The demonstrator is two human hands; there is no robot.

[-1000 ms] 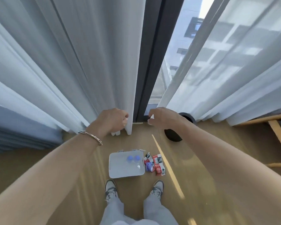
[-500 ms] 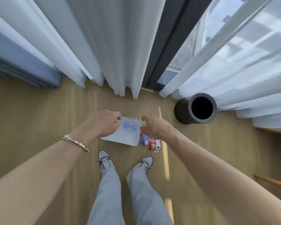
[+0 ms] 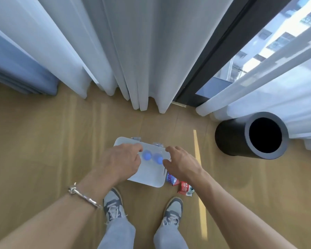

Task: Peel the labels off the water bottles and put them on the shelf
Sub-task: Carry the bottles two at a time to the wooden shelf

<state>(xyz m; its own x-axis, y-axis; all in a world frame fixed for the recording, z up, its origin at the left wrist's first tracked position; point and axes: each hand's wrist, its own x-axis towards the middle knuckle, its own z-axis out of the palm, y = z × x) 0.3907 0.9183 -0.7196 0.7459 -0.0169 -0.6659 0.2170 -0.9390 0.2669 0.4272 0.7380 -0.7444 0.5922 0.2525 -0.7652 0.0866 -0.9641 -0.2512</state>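
Note:
Two clear water bottles with blue caps (image 3: 146, 155) (image 3: 158, 158) stand side by side on a small white shelf (image 3: 147, 177) on the floor, seen from straight above. My left hand (image 3: 120, 162) hovers over the shelf's left part, fingers loosely curled and holding nothing. On the other side my right hand (image 3: 181, 164) hangs with relaxed, spread fingers near the right cap, and it is empty too. Crumpled peeled labels, one blue and white (image 3: 170, 179) and one red (image 3: 185, 188), lie on the floor beside the shelf's right edge.
A black cylindrical bin (image 3: 228, 139) stands at the right by the window. White curtains (image 3: 133, 60) hang along the back, with a dark window frame (image 3: 210, 63) between them. My two shoes (image 3: 113, 205) (image 3: 172, 211) stand just in front of the shelf on the wooden floor.
The view has tilted down from the curtains to the floor. Both hands have dropped from the curtain edges to above the shelf, and their fingers have loosened.

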